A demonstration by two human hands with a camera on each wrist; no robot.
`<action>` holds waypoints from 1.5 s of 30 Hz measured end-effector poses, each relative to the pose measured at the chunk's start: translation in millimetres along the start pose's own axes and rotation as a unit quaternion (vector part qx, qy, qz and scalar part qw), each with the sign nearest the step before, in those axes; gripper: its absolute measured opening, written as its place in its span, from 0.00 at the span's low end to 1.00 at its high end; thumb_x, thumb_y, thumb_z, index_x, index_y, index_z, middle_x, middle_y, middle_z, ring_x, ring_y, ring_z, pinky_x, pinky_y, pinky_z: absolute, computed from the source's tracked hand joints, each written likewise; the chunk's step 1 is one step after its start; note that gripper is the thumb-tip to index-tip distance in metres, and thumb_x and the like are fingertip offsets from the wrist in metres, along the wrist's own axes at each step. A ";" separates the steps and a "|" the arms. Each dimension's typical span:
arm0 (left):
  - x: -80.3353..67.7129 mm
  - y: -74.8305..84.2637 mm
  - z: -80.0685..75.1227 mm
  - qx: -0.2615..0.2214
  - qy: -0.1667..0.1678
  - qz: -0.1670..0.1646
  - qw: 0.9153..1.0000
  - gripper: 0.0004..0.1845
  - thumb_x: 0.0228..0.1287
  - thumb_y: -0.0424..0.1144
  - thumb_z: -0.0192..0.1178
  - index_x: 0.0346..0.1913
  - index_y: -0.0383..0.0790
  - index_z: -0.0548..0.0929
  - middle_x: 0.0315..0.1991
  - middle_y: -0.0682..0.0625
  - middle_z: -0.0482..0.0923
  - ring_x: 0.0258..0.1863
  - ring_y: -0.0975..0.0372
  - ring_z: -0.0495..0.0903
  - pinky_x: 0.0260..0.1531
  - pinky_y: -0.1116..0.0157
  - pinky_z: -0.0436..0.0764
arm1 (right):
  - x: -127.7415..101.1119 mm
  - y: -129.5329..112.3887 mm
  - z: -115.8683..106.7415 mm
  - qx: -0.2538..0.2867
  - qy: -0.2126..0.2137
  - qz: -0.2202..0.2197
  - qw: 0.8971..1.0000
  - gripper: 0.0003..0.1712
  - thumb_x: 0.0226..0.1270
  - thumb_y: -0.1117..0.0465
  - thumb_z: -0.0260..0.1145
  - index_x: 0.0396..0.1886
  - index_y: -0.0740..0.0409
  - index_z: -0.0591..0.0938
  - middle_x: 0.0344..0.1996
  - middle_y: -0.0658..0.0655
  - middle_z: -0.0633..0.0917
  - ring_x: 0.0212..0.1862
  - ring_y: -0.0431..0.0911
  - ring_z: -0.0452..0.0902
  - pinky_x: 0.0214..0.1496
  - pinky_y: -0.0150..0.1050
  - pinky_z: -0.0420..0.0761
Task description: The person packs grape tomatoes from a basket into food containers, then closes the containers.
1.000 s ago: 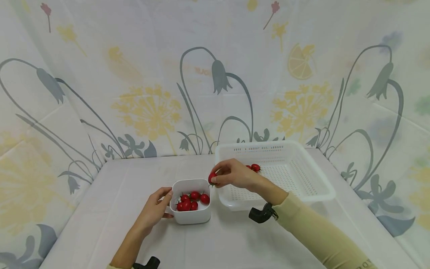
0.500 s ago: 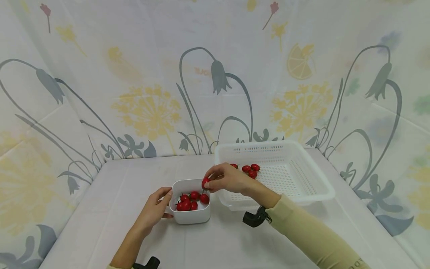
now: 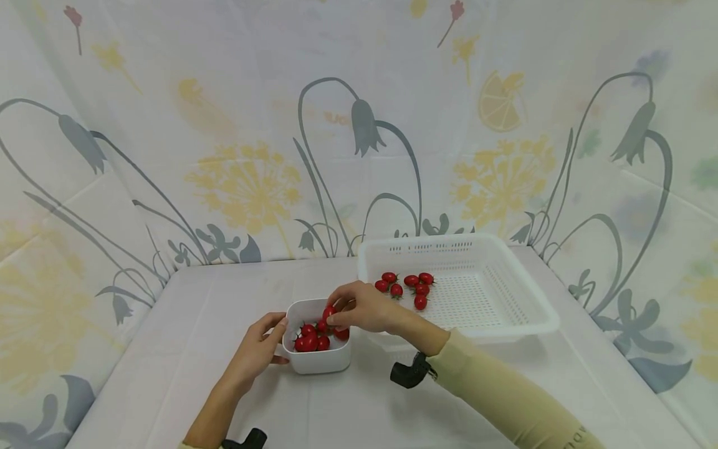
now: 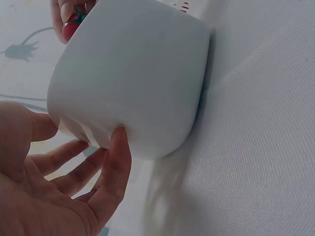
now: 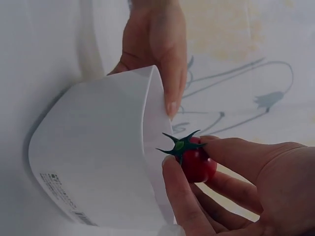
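We look down on a table draped in pale cloth, with a flower-printed sheet hung behind it and along both sides. The largest thing standing on the table is a white perforated basket at the right rear, and 6 cherry tomatoes lie loose in its left rear part. Just beside the basket's left front corner stands a small white tub with rounded corners, upright on the cloth and holding several more tomatoes.

Our left hand rests against the tub's left wall. The left wrist view shows its fingers fairly straight under and along the wall, with the thumb pressed flat on the side, so the hand steadies the tub rather than clasping it.

Our right hand hangs over the tub's right rear corner, reaching in from the basket side, its sleeve a pale yellow. Thumb and forefinger pinch 1 cherry tomato, the remaining fingers curled beneath it. The right wrist view shows its green calyx pointing toward the tub's rim, the fruit just at that rim and above the opening; in the head view it sits directly over the tomatoes in the tub.
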State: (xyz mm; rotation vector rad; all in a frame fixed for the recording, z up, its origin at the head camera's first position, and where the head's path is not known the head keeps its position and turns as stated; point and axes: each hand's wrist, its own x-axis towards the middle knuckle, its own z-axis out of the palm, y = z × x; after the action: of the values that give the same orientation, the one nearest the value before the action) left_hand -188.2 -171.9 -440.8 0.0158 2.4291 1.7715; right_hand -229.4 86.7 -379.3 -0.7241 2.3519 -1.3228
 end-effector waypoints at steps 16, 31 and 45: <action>-0.6 2.4 -0.5 -0.004 -0.007 0.002 1.000 0.20 0.82 0.42 0.50 0.68 0.35 0.74 0.62 0.37 0.75 0.52 0.48 0.79 0.37 0.56 0.89 | 21.8 -7.0 39.5 -0.094 0.022 -0.030 0.995 0.10 0.67 0.64 0.72 0.46 0.59 0.85 0.38 0.54 0.88 0.41 0.42 0.82 0.41 0.31 0.84; 0.1 1.9 -1.1 -0.010 -0.009 -0.001 1.000 0.20 0.82 0.42 0.50 0.67 0.34 0.74 0.61 0.38 0.75 0.52 0.48 0.78 0.37 0.57 0.89 | 34.4 -5.7 65.7 -0.206 0.064 -0.043 0.976 0.08 0.65 0.60 0.75 0.42 0.54 0.86 0.32 0.46 0.87 0.38 0.36 0.79 0.47 0.35 0.74; -0.3 2.4 -0.3 -0.018 -0.007 -0.001 1.000 0.19 0.82 0.42 0.50 0.66 0.34 0.75 0.60 0.38 0.75 0.49 0.52 0.79 0.35 0.58 0.89 | 40.5 -2.9 73.2 -0.211 0.020 -0.040 0.977 0.05 0.67 0.61 0.73 0.31 0.54 0.87 0.23 0.44 0.83 0.27 0.33 0.73 0.29 0.25 0.74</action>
State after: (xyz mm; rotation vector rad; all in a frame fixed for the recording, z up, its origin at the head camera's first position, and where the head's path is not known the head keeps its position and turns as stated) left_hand -188.1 -171.5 -438.3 0.0232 2.3876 1.8071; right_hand -223.0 11.6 -415.8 -0.9256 2.6954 -0.8757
